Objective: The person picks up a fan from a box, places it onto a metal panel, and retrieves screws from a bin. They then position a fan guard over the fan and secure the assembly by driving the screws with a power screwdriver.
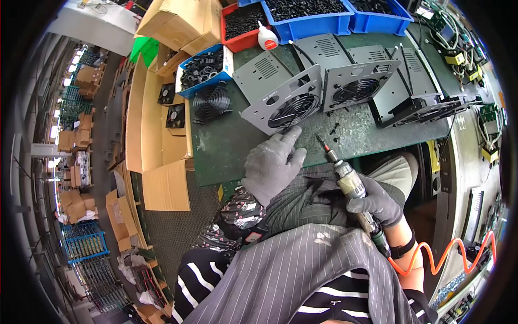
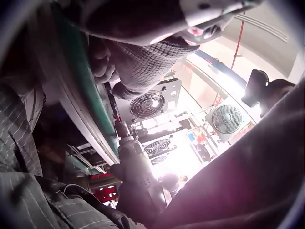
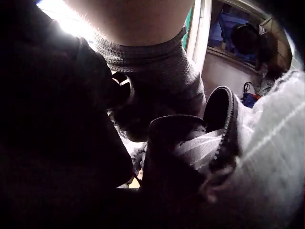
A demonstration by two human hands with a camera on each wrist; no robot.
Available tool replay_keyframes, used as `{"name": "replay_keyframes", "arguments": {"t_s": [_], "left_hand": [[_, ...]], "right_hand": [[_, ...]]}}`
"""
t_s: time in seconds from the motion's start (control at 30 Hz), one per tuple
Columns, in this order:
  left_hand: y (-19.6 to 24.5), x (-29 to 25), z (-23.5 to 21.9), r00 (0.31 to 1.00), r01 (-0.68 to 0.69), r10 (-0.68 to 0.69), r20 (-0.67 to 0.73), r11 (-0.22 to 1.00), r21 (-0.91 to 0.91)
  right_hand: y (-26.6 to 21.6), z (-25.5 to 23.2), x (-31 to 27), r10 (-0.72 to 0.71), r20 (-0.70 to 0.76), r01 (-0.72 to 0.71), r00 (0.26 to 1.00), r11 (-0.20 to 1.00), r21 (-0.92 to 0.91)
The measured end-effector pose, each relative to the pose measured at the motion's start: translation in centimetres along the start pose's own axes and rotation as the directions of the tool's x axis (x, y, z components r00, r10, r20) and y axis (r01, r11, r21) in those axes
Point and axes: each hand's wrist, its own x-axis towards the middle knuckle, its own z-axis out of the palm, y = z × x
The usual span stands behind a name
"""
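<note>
Wrapped in a dark grey glove, the right hand [image 1: 377,204] keeps a closed grip on a silver-bodied pneumatic screwdriver [image 1: 350,183], fingers curled round its barrel. This tool slants up and away from the person's lap, its thin red-tipped bit [image 1: 322,144] reaching over the near edge of the green table [image 1: 226,146]. An orange coiled air hose [image 1: 442,259] runs from the tool's rear end past the right wrist. In the left wrist view the screwdriver [image 2: 136,167] stands just below the table edge.

Beside it, the left hand [image 1: 272,164], in a light grey knit glove, has no grip on anything: its fingers are relaxed and stretched forward, the fingertips [image 1: 294,134] resting at the lower edge of a grey sheet-metal fan panel with a round black grille [image 1: 291,105].

Small black screws [image 1: 334,128] lie loose on the table between the bit and the panels. Two more grey fan panels [image 1: 359,81] [image 1: 426,105] stand in a row to the right of the first. A loose black wire fan guard [image 1: 211,102] lies on the table to the left. Behind them sit blue plastic bins of black parts [image 1: 307,16], a red bin [image 1: 243,24] and a white glue bottle [image 1: 266,38]. Open cardboard boxes [image 1: 162,140] stand to the left of the table.
</note>
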Motion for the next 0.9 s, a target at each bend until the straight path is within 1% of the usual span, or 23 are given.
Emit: {"name": "replay_keyframes", "arguments": {"t_s": [0.03,0.1,0.13,0.17,0.2,0.23,0.27,0.3,0.33,0.37,0.4,0.43,0.5,0.53,0.6,0.7,0.73,0.77,0.83,0.87,0.9], "left_hand": [[0.3,-0.3,-0.6,1.0,0.008,-0.008,-0.017,1.0,0.016],[0.5,-1.1,-1.7,0.987,0.019,-0.046,-0.154,0.985,-0.172],[0.2,-1.5,-1.8,0.983,0.029,-0.056,-0.174,0.988,-0.15],[-0.7,-2.5,-3.0,0.939,-0.013,-0.016,-0.342,0.996,-0.083],[-1.1,-3.6,-4.6,0.87,-0.052,0.046,-0.492,0.999,0.001],[-0.5,-4.3,-5.6,0.878,-0.066,0.081,-0.472,0.997,0.048],[1.3,-4.9,-5.3,0.894,-0.051,0.025,-0.447,0.998,-0.045],[1.8,-5.1,-3.4,0.868,-0.083,0.017,-0.497,0.99,-0.111],[2.5,-5.3,-2.4,0.883,-0.059,0.0,-0.469,0.992,-0.111],[2.5,-5.5,-2.2,0.908,-0.039,-0.008,-0.419,0.994,-0.103],[2.7,-5.6,-1.6,0.914,0.018,-0.031,-0.405,0.999,-0.035],[2.5,-5.7,-1.5,0.915,0.026,-0.059,-0.398,0.996,-0.088],[2.5,-6.2,-1.7,0.917,0.047,-0.053,-0.396,0.999,-0.024],[2.6,-6.1,-1.6,0.911,0.058,-0.063,-0.408,0.998,-0.024],[3.2,-6.0,-1.6,0.933,0.088,-0.099,-0.347,0.995,-0.046],[3.7,-6.0,0.0,0.929,0.111,-0.115,-0.352,0.993,-0.031],[3.8,-5.9,0.7,0.952,0.131,-0.142,-0.272,0.99,-0.06],[4.1,-5.9,1.1,0.951,0.131,-0.143,-0.273,0.989,-0.062],[4.7,-5.9,1.7,0.953,0.195,-0.208,-0.219,0.978,-0.08],[4.6,-6.1,2.2,0.954,0.16,-0.176,-0.241,0.983,-0.087],[4.5,-6.1,2.2,0.955,0.159,-0.176,-0.24,0.983,-0.087]], "right_hand": [[0.0,0.0,0.0,-0.008,0.003,0.008,1.0,1.0,-0.005],[0.4,-0.4,0.6,-0.024,0.046,0.025,0.999,1.0,-0.016],[0.4,-0.2,0.5,-0.038,0.03,0.037,0.999,0.999,0.014],[0.3,0.4,1.8,-0.062,0.094,0.058,0.994,0.997,0.041],[0.4,1.4,1.9,-0.096,0.094,0.093,0.991,0.995,0.038],[0.8,2.1,1.2,-0.131,0.093,0.128,0.987,0.991,0.038],[1.3,1.6,-0.9,-0.061,0.016,0.06,0.998,0.997,0.054],[2.6,1.0,-2.4,-0.069,-0.073,0.074,0.995,0.995,0.068],[3.0,0.2,-3.5,-0.049,-0.102,0.052,0.994,0.998,0.029],[3.4,0.5,-3.8,-0.089,-0.119,0.095,0.989,0.994,0.051],[3.4,0.6,-4.4,-0.089,-0.199,0.09,0.976,0.996,-0.003],[3.8,-0.4,-4.1,-0.097,-0.198,0.087,0.975,0.995,-0.058],[4.2,-1.6,-4.3,-0.054,-0.148,0.043,0.987,0.996,-0.08],[3.8,-2.2,-3.5,-0.052,-0.136,0.04,0.989,0.995,-0.092],[4.2,-2.4,-3.5,-0.052,-0.135,0.04,0.99,0.995,-0.095],[4.2,-2.6,-3.6,-0.052,-0.133,0.039,0.99,0.994,-0.1],[4.2,-2.7,-3.7,-0.052,-0.133,0.039,0.99,0.994,-0.101],[4.1,-2.8,-3.7,-0.052,-0.132,0.038,0.99,0.994,-0.103],[4.2,-2.9,-3.6,-0.053,-0.132,0.04,0.99,0.994,-0.1],[4.2,-2.9,-3.6,-0.054,-0.132,0.041,0.99,0.994,-0.099],[4.3,-3.0,-3.6,-0.055,-0.132,0.042,0.99,0.994,-0.098]]}}
